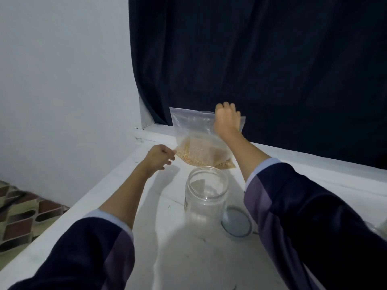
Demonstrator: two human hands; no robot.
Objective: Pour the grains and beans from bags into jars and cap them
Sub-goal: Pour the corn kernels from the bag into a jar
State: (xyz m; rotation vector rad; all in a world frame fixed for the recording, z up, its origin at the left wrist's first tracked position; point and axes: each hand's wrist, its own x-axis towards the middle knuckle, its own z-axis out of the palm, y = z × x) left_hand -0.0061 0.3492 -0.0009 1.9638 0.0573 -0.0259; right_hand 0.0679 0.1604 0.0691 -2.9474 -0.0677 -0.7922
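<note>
You gripped the grain bag (201, 143) with both hands, right hand (226, 120) topmost, left hand (160, 156) low; next, tip it over the open jar (206, 191).

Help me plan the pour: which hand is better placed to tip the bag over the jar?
Probably the right hand: it grips the bag at its top, above the open jar. The left hand only pinches a bottom corner.

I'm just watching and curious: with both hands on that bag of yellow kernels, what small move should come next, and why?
Probably lift the bag over the open jar. The right hand grips its top edge, the left hand pinches a bottom corner, the jar looks empty, and its lid lies beside it.
</note>
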